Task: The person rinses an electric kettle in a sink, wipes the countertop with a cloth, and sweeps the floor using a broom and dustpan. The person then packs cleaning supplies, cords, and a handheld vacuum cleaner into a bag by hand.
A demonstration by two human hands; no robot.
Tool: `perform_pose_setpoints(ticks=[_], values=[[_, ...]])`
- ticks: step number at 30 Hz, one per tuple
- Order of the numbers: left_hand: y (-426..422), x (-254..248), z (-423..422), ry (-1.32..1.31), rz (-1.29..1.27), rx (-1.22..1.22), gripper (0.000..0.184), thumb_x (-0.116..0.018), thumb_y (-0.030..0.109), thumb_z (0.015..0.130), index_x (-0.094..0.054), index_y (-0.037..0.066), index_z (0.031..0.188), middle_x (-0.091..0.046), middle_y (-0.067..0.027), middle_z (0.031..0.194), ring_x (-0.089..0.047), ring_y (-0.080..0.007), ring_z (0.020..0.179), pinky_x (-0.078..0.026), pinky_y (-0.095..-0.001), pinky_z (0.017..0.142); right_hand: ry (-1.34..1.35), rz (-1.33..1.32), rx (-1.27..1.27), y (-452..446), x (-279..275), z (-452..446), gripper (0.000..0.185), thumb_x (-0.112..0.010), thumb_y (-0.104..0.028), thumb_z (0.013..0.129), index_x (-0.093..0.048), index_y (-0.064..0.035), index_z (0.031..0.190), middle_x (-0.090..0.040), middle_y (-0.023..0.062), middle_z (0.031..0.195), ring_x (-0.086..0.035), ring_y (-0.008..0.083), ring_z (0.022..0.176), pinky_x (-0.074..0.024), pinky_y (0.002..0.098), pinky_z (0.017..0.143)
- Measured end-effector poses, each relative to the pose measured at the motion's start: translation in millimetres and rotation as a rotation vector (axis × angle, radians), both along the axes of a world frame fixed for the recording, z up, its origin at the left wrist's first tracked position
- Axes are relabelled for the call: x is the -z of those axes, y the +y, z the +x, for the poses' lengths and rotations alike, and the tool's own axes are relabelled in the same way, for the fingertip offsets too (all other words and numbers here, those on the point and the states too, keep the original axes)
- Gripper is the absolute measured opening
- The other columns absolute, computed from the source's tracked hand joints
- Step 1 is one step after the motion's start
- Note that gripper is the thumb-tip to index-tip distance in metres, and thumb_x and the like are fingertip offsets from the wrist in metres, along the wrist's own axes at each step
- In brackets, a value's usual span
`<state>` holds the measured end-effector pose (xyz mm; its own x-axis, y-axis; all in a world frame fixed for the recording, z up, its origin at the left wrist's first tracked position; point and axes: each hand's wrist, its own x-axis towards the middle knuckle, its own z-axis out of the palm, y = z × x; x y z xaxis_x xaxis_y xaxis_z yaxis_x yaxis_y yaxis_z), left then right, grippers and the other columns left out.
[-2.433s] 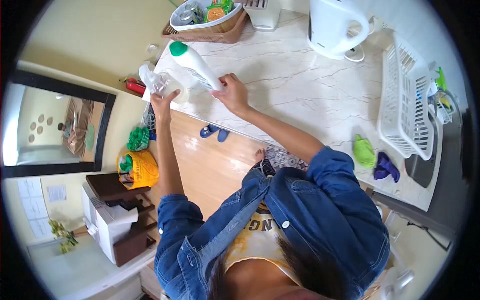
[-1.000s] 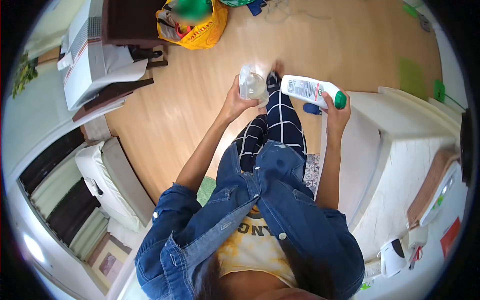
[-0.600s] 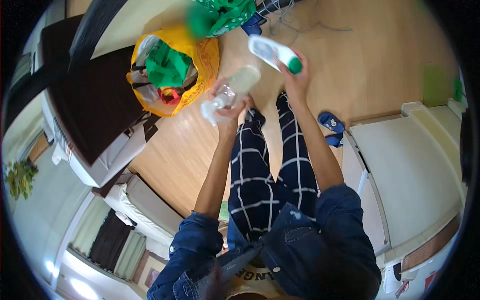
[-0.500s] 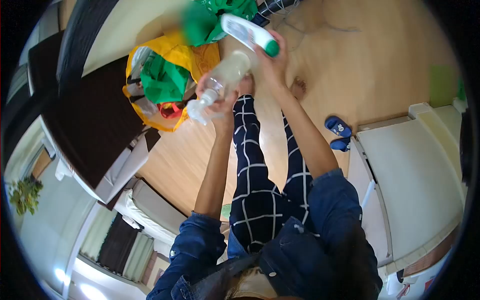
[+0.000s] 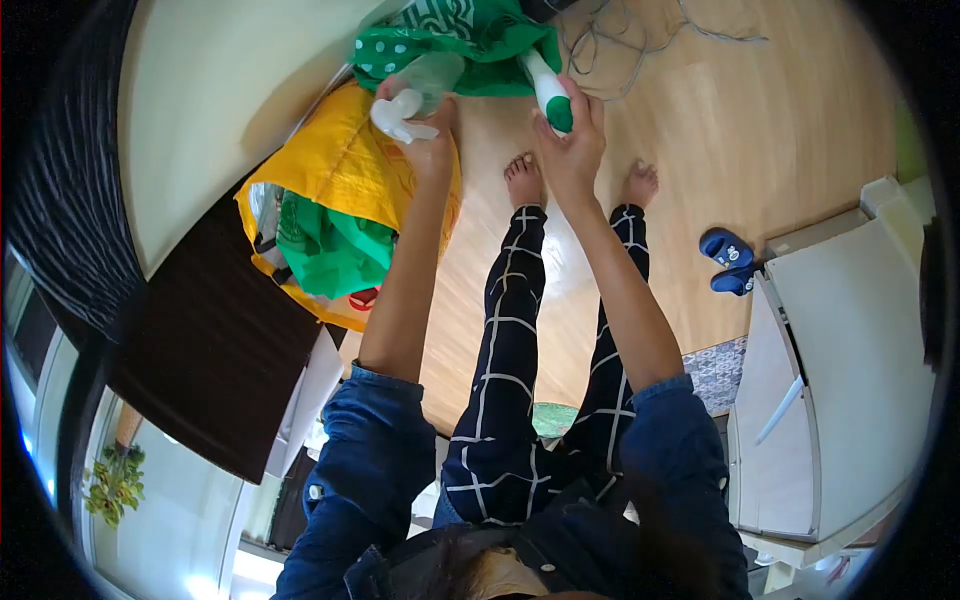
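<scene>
Looking down past a dark brown surface [image 5: 210,350] and a yellow bag [image 5: 335,165] holding green material [image 5: 335,245]. Curling the left hand [image 5: 425,145] around a clear bottle [image 5: 432,80], gripping between thumb and fingers, with its white pump head [image 5: 402,115] facing back. Holding it over a dotted green bag [image 5: 480,55] in view. Clasping a white bottle [image 5: 543,78] near its green cap [image 5: 559,114] between right hand [image 5: 572,150] thumb and fingers, pointing its far end at the dotted green bag; not telling whether touching. Standing barefoot, with gray cables [image 5: 641,62] beyond and blue slippers [image 5: 727,250] at right.
</scene>
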<state>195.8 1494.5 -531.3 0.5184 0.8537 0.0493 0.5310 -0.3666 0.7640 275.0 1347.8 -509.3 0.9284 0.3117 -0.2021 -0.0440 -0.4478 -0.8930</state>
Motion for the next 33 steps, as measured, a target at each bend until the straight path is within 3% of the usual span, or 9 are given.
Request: perform_pose_setpoints(ticks=[4, 10, 13, 16, 19, 22, 25, 28, 33], values=[[-3, 18, 12, -0.089, -0.446, 0.065, 0.066, -0.071, 0.002, 0.052, -0.037, 0.004, 0.109, -0.045, -0.0099, 0.099, -0.045, -0.0227, 0.09, -0.04, -0.0324, 0.078, 0.005, 0.11, 0.041, 12, -3, 5, 0.046, -0.063, 0.001, 0.065, -0.048, -0.0064, 0.109, -0.046, 0.0118, 0.092, -0.053, 0.0245, 0.08, -0.0452, 0.0298, 0.067], [33, 80, -31, 0.103, -0.072, 0.085, 0.067, -0.07, 0.004, 0.055, -0.034, 0.004, 0.111, -0.044, -0.0126, 0.1, -0.046, -0.0286, 0.093, -0.041, -0.0358, 0.074, 0.015, 0.183, 0.102, 26, 12, 39, 0.045, -0.065, -0.001, 0.064, -0.051, -0.0052, 0.107, -0.048, 0.0108, 0.088, -0.053, 0.0202, 0.074, -0.0465, 0.0273, 0.063], [33, 31, -22, 0.354, -0.034, 0.237, 0.058, -0.071, 0.015, 0.058, -0.041, 0.006, 0.108, -0.05, -0.0157, 0.097, -0.049, -0.0334, 0.091, -0.043, -0.039, 0.071, 0.0, 0.16, 0.014, 31, 23, 46, 0.044, -0.066, -0.005, 0.063, -0.052, -0.0059, 0.105, -0.049, 0.0118, 0.086, -0.054, 0.0216, 0.073, -0.0464, 0.0284, 0.062], [48, 29, -29, 0.587, -0.074, 0.292, 0.048, -0.068, 0.029, 0.062, -0.05, 0.006, 0.1, -0.056, -0.0175, 0.091, -0.053, -0.0353, 0.085, -0.043, -0.0406, 0.07, 0.018, 0.092, -0.092, 44, 18, 44, 0.043, -0.066, -0.01, 0.061, -0.054, -0.0074, 0.102, -0.051, 0.0134, 0.087, -0.055, 0.0256, 0.075, -0.0463, 0.032, 0.063], [66, 33, -33, 0.476, -0.27, 0.447, 0.05, -0.064, 0.04, 0.064, -0.053, 0.006, 0.099, -0.059, -0.0169, 0.086, -0.056, -0.0344, 0.079, -0.044, -0.04, 0.067, 0.011, -0.028, -0.227, 60, 11, 37, 0.042, -0.064, -0.015, 0.061, -0.054, -0.0099, 0.101, -0.051, 0.0149, 0.091, -0.055, 0.0315, 0.08, -0.0459, 0.0391, 0.066], [58, 28, -34, 1.07, -0.27, 0.51, 0.052, -0.062, 0.042, 0.066, -0.053, 0.01, 0.105, -0.059, -0.0161, 0.089, -0.055, -0.0352, 0.083, -0.041, -0.0432, 0.073, 0.091, -0.146, -0.304, 81, 20, 21, 0.044, -0.063, -0.014, 0.062, -0.051, -0.0095, 0.104, -0.049, 0.0152, 0.095, -0.055, 0.0317, 0.08, -0.0464, 0.0394, 0.067], [55, 45, -57, 1.294, 0.24, 0.837, 0.051, -0.059, 0.046, 0.068, -0.054, 0.012, 0.106, -0.059, -0.0114, 0.092, -0.052, -0.0306, 0.091, -0.035, -0.0429, 0.082, 0.09, -0.226, -0.191, 95, 32, -2, 0.047, -0.063, -0.015, 0.065, -0.048, -0.0086, 0.109, -0.047, 0.015, 0.097, -0.053, 0.0326, 0.082, -0.0458, 0.0386, 0.068], [57, 54, -77, 1.275, 0.402, 1.113, 0.04, -0.053, 0.04, 0.073, -0.056, 0.014, 0.104, -0.057, -0.0069, 0.096, -0.046, -0.0241, 0.098, -0.028, -0.0401, 0.087, 0.159, -0.234, -0.099, 104, 37, -22, 0.051, -0.062, -0.014, 0.066, -0.044, -0.0066, 0.113, -0.044, 0.016, 0.101, -0.05, 0.0331, 0.089, -0.044, 0.0388, 0.072], [53, 70, -84, 1.404, 0.597, 1.206, 0.027, -0.052, 0.021, 0.073, -0.058, 0.014, 0.098, -0.053, -0.0034, 0.098, -0.043, -0.019, 0.099, -0.029, -0.0364, 0.085, 0.185, -0.181, -0.036, 114, 48, -49, 0.055, -0.062, -0.012, 0.067, -0.04, -0.0064, 0.117, -0.045, 0.0194, 0.101, -0.049, 0.0327, 0.092, -0.0426, 0.0375, 0.076]])
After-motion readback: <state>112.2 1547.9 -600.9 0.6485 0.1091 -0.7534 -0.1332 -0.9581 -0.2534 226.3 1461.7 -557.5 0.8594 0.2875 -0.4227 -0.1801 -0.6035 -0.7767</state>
